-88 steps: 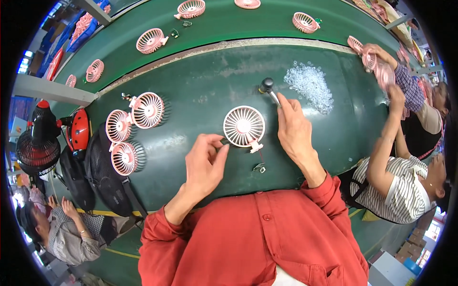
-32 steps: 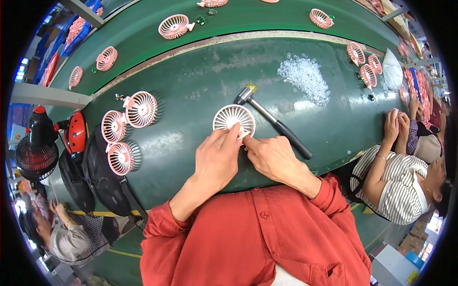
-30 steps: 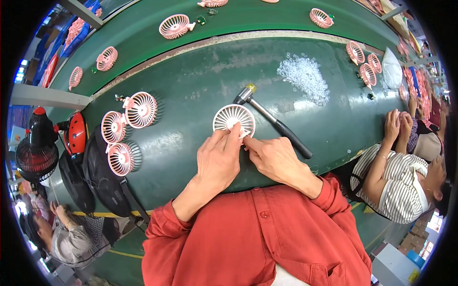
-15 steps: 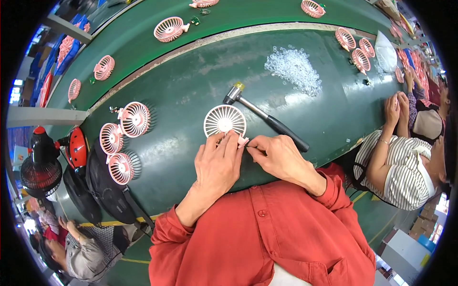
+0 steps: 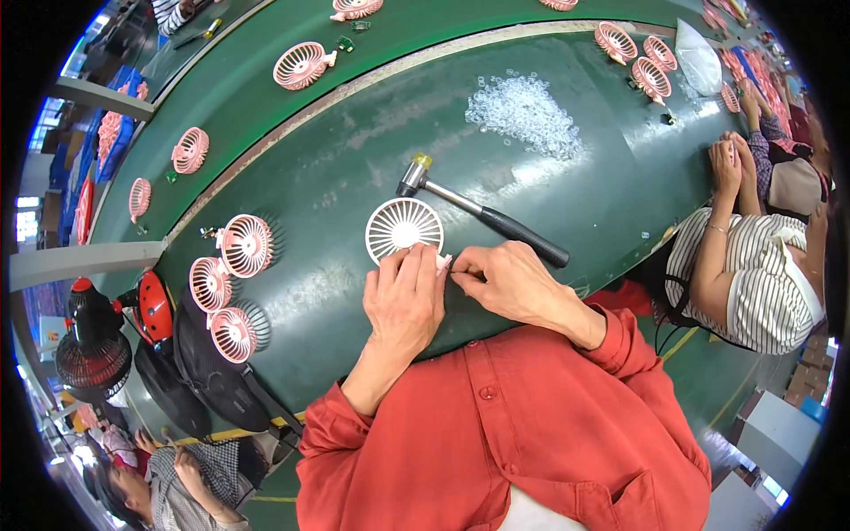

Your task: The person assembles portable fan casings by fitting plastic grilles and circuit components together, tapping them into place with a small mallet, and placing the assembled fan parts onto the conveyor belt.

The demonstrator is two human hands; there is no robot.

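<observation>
A pale pink fan grille (image 5: 405, 223), round with radiating slats, lies on the green table in front of me. My left hand (image 5: 405, 296) is closed over its near edge, fingers wrapped about the small neck piece that sticks out there. Just to the right, my right hand (image 5: 506, 281) pinches at the tip of that neck; what sits between thumb and forefinger is too small to make out. Beyond both hands rests a hammer (image 5: 478, 212) with a yellow-tipped metal head and a black handle.
A heap of small clear rings (image 5: 527, 115) lies farther back. Pink fan housings (image 5: 245, 246) sit at the left, and others (image 5: 652, 80) at the back right near a plastic bag (image 5: 698, 60). More ride the green belt (image 5: 239, 111). A black bag (image 5: 217, 380) lies left; co-workers sit on both sides.
The whole view has shifted slightly. My hands stay at the grille's neck, with the left fingers still over it and the right still pinching beside it.
</observation>
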